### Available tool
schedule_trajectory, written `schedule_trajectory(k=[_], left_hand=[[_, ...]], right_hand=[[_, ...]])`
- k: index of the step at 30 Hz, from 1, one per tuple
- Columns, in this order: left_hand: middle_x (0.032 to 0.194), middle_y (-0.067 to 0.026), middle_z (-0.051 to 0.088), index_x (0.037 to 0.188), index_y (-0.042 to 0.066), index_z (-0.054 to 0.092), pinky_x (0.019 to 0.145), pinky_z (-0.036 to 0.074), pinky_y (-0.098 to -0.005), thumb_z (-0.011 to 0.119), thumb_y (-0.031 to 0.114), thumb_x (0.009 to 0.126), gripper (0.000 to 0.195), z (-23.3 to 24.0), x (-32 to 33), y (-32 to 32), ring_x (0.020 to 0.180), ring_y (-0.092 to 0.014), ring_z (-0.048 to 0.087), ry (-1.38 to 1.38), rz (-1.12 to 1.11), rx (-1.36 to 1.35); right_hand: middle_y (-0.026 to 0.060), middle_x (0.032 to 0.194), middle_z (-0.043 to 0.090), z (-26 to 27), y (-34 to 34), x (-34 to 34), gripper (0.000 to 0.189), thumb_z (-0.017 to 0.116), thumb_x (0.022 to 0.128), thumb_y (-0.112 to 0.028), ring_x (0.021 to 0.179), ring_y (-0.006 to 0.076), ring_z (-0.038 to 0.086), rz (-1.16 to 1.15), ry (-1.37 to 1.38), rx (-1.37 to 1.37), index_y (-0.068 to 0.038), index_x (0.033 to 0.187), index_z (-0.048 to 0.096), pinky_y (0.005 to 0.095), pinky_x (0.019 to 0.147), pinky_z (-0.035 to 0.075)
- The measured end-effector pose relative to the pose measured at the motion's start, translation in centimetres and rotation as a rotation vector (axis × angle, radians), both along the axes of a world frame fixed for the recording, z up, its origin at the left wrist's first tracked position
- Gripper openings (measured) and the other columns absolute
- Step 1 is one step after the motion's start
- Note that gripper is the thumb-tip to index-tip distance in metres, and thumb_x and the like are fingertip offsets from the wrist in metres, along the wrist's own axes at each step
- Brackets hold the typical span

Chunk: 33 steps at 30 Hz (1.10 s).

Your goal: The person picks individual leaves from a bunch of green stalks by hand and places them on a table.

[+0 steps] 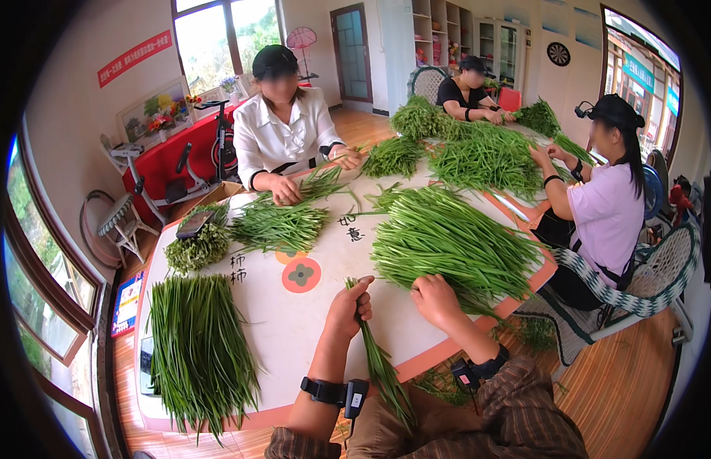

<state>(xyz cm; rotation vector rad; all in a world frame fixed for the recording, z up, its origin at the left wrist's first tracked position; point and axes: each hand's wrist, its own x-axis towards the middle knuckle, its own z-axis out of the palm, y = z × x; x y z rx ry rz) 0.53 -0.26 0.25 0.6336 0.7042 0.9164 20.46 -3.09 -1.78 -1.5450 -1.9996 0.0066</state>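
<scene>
My left hand [351, 308] is closed around a small bunch of green garlic chives [384, 367]. Its pale cut ends poke up above my fist, and the long leaves hang down past the table's edge over my lap. My right hand [437, 298] is at the near side of a big loose heap of chives [447, 241], fingers bent together; whether a stem is pinched in them is hard to see. On the left lies a neat, wide pile of chives [198, 350], its leaf tips drooping over the table's front edge.
The white table [309, 338] has an orange border and printed fruit. Across it, a person in white [286, 126] handles chives [281, 224]. A phone [195, 224] rests on flowering bunches. Two more people sit to the right, near a woven chair [636, 287]. Chive scraps [533, 333] litter the floor.
</scene>
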Motion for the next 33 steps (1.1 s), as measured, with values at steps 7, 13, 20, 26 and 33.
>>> schedule_trajectory(k=[7,13,20,26,33], left_hand=[[0.055,0.0062,0.029,0.1,0.004,0.051,0.041,0.025,-0.0212,0.053,0.024,0.087,0.024,0.2,0.4,-0.3,0.046,-0.006,0.029,-0.016,-0.135,0.027],[0.063,0.0032,0.038,0.094,0.003,0.055,0.047,0.034,-0.0231,0.05,0.027,0.088,0.025,0.0,0.2,-0.1,0.053,-0.009,0.038,0.018,-0.009,0.062],[0.074,-0.0009,0.049,0.094,0.006,0.054,0.064,0.047,-0.0293,0.042,0.03,0.092,0.027,0.0,0.2,0.0,0.066,-0.014,0.05,0.076,0.069,0.052],[0.062,0.0023,0.041,0.097,0.006,0.051,0.06,0.046,-0.0287,0.043,0.03,0.091,0.026,0.4,0.1,-0.1,0.057,-0.011,0.044,-0.026,0.044,-0.023],[0.056,0.0047,0.027,0.096,0.005,0.052,0.048,0.032,-0.0244,0.045,0.028,0.09,0.024,-0.1,-0.4,0.2,0.05,-0.008,0.029,-0.042,0.072,-0.014]], right_hand=[[0.0149,0.067,0.058,1.1,-2.4,-2.7,0.018,0.055,0.081,-0.02,0.062,0.0323,0.057,0.15,0.476,-0.184,-0.002,0.084,0.052,0.0383,0.056,0.043],[0.0134,0.065,0.057,0.9,-2.9,-2.6,0.02,0.056,0.082,-0.022,0.059,0.0262,0.057,0.173,0.528,-0.225,-0.003,0.087,0.056,0.0337,0.054,0.043],[0.0121,0.066,0.059,0.5,-2.8,-0.9,0.018,0.058,0.08,-0.02,0.059,0.0255,0.057,0.097,0.55,-0.126,-0.002,0.087,0.058,0.0337,0.055,0.044],[0.0119,0.08,0.059,0.5,-2.3,-0.2,0.017,0.06,0.074,-0.015,0.077,0.0302,0.052,0.0,0.304,0.016,-0.003,0.086,0.06,0.039,0.068,0.042],[0.015,0.082,0.056,0.2,-0.5,-0.3,0.02,0.061,0.073,-0.016,0.082,0.0333,0.049,-0.067,-0.005,0.035,-0.003,0.087,0.06,0.0411,0.072,0.043]])
